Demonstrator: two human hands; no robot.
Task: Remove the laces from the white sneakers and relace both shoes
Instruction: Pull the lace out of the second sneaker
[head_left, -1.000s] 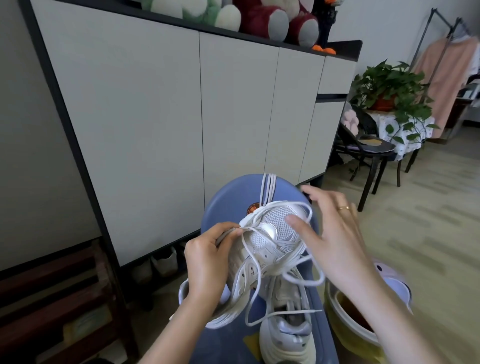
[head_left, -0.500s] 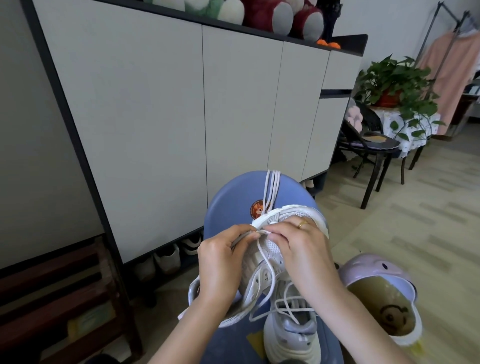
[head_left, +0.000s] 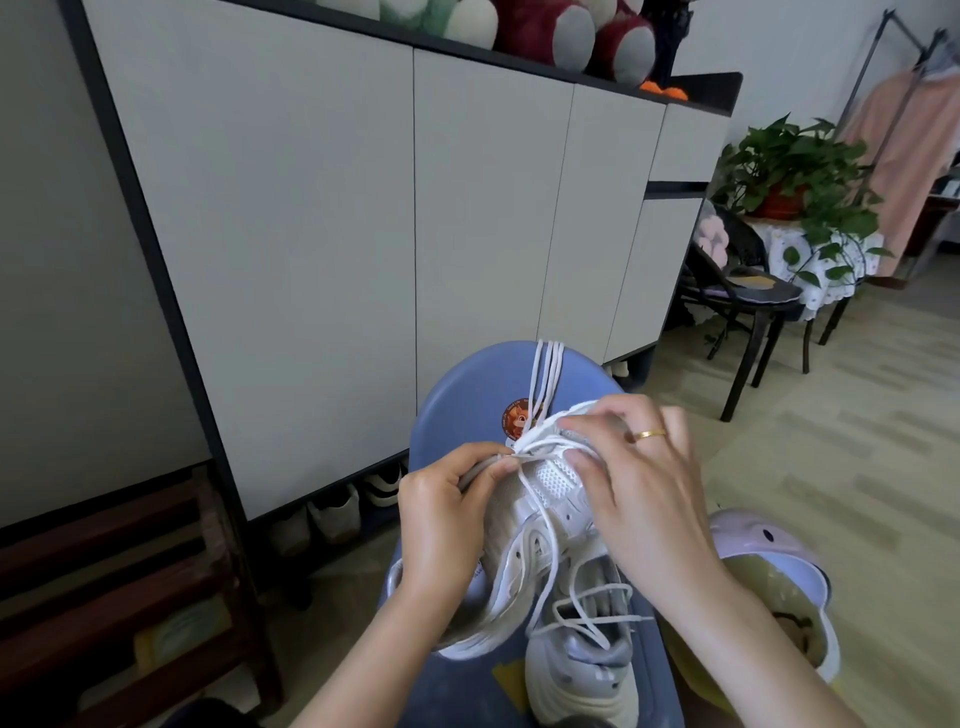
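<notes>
At the bottom centre of the frame a second sneaker (head_left: 582, 670) stands on a blue stool (head_left: 467, 395), its lace (head_left: 587, 618) slack and crossing loosely over the open tongue. Just above it, a person works on the held sneaker (head_left: 524, 540), tipped up with its toe toward the cabinet. The left hand (head_left: 447, 519) has fingers curled round the shoe's side and pinches a run of lace near the top eyelets. The right hand (head_left: 639, 483), a gold ring on one finger, is curled over the toe end, its fingertips (head_left: 576, 457) pressing the mesh and the lace where it crosses; whether it actually nips the lace cannot be told. A loose strand (head_left: 550, 530) hangs down the shoe toward the lower sneaker. Beyond the hands, a bunch of spare laces (head_left: 545, 384) lies straight over the stool's far edge.

The shoe looks light and softly padded, easy to steady with one hand round the midfoot; the mesh will give under pressure. The lace is thin, limp and likely to slip or twist, so it is best taken near its stiff tip and fed eyelet by eyelet.

At the lower right sits a lilac bin (head_left: 763, 571) with a yellow liner. Farther off, the grey cabinet (head_left: 311, 234) fills the upper left, with plush toys (head_left: 561, 31) on top, shoes beneath it, and a plant (head_left: 795, 171) at upper right.
</notes>
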